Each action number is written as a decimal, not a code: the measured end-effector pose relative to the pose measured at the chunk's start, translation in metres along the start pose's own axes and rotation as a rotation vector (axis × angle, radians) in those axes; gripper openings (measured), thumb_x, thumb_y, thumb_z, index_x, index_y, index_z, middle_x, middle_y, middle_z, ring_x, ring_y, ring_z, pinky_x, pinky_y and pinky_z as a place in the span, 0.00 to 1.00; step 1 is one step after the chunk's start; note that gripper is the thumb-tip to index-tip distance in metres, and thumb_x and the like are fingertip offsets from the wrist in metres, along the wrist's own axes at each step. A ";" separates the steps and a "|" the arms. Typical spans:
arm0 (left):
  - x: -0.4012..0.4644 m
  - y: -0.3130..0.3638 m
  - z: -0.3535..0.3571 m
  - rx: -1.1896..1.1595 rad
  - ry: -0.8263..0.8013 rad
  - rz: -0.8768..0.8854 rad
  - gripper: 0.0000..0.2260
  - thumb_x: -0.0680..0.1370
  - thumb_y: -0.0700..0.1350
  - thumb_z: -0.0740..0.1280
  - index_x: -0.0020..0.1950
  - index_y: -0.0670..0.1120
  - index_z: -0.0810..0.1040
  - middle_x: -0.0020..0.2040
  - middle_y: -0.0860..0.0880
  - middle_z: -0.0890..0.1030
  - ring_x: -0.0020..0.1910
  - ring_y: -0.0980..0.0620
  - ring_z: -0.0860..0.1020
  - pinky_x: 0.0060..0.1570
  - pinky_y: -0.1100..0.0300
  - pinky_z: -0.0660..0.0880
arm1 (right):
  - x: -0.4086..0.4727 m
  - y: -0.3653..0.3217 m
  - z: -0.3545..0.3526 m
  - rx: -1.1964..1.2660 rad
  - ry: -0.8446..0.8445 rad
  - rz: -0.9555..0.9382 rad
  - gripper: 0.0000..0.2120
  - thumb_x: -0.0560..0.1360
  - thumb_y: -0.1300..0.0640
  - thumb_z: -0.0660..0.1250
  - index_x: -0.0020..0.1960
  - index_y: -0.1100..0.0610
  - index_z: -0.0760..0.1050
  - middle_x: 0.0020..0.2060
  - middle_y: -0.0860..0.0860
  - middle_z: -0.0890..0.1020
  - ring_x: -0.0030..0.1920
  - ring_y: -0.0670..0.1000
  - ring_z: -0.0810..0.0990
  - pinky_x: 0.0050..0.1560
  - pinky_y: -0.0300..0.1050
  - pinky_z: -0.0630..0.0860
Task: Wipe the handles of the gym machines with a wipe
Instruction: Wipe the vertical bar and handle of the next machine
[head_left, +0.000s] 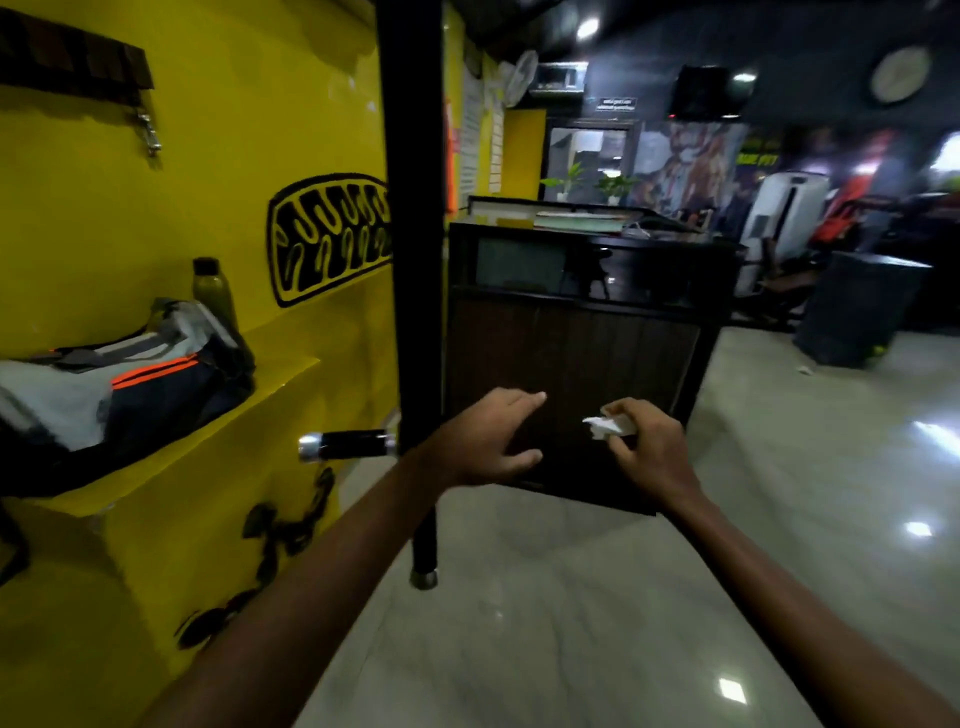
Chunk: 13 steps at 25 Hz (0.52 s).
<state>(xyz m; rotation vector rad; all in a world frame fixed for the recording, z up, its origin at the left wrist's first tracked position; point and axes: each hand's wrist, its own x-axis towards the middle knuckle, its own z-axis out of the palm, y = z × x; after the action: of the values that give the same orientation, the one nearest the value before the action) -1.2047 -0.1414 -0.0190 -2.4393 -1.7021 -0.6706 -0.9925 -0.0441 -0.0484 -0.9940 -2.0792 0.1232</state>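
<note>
Both forearms extend forward above the floor. Left hand (485, 441): palm down, fingers relaxed and spread, holding nothing, just right of the black handle (347, 446) on the upright post (413, 234). Right hand (647, 447): fingers curled, pinching a crumpled white wipe (605, 426) before the dark desk (571, 332).

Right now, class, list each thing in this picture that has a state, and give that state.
left hand: open, holding nothing
right hand: fingers pinching the wipe
wipe: crumpled, held
handle: horizontal, untouched
bottle: upright, capped
bag: lying on the shelf
</note>
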 end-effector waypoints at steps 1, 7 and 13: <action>0.014 0.010 0.017 -0.067 -0.058 -0.055 0.31 0.77 0.52 0.67 0.75 0.43 0.61 0.72 0.44 0.68 0.71 0.49 0.65 0.69 0.63 0.58 | -0.006 0.017 -0.014 -0.023 0.020 0.063 0.10 0.68 0.69 0.69 0.48 0.62 0.79 0.43 0.58 0.81 0.42 0.57 0.80 0.43 0.38 0.69; 0.097 0.075 0.093 -0.257 -0.137 -0.077 0.31 0.75 0.56 0.69 0.74 0.46 0.65 0.72 0.48 0.69 0.71 0.52 0.66 0.70 0.58 0.63 | -0.053 0.110 -0.097 -0.205 0.096 0.265 0.06 0.70 0.61 0.68 0.36 0.60 0.73 0.32 0.55 0.74 0.35 0.60 0.75 0.34 0.46 0.67; 0.177 0.200 0.147 -0.435 -0.173 0.085 0.30 0.73 0.52 0.72 0.71 0.42 0.70 0.68 0.45 0.73 0.68 0.50 0.71 0.65 0.62 0.65 | -0.117 0.196 -0.216 -0.308 0.162 0.478 0.04 0.69 0.61 0.64 0.38 0.61 0.75 0.35 0.54 0.79 0.37 0.54 0.76 0.37 0.49 0.72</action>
<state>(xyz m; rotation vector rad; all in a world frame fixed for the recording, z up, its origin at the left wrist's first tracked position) -0.9287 -0.0148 -0.0453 -2.9209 -1.6374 -0.9276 -0.6783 -0.0414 -0.0563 -1.6229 -1.7105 -0.0361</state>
